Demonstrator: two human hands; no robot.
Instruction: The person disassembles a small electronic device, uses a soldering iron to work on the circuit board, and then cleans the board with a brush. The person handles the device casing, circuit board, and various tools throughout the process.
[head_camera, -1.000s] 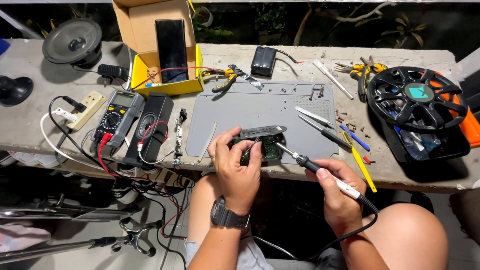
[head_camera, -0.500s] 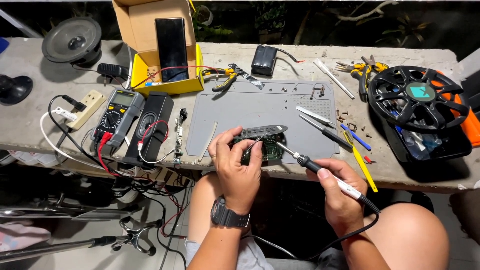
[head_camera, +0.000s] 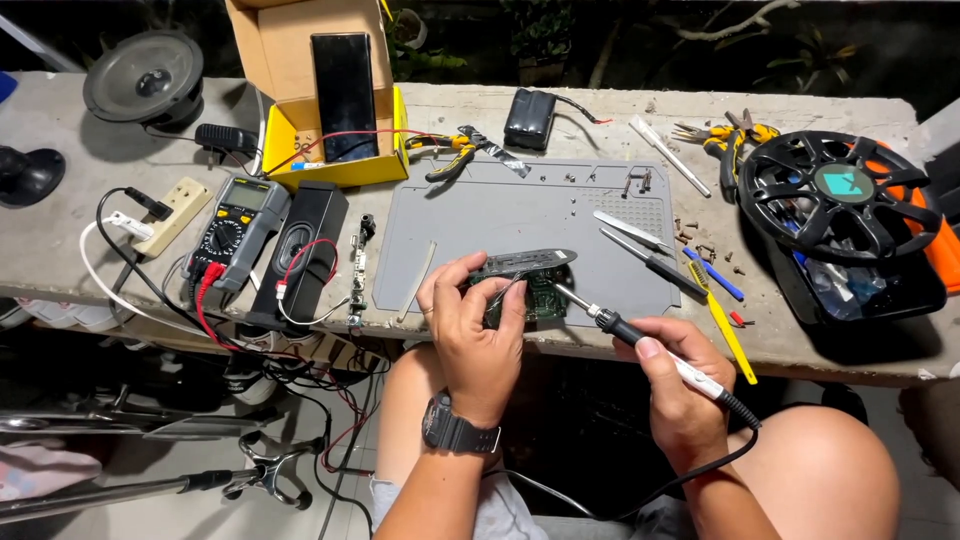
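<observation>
The left hand (head_camera: 478, 325), a dark watch at its wrist, was curled over a small green circuit board (head_camera: 538, 296) at the near edge of the grey silicone work mat (head_camera: 520, 215), fingers pinching a thin wire down onto it. The right hand (head_camera: 678, 385) was closed around a black-handled soldering iron (head_camera: 640, 340), its tip touching the board just beside those fingers. A pair of silver tweezers (head_camera: 632, 231) and a yellow-handled tool (head_camera: 722, 322) lay right of the board. Left of the mat stood a black-and-yellow multimeter (head_camera: 240, 225) with red leads. Farther back sat an open yellow cardboard box (head_camera: 325, 160), and far right a black round fan grille (head_camera: 838, 195).
</observation>
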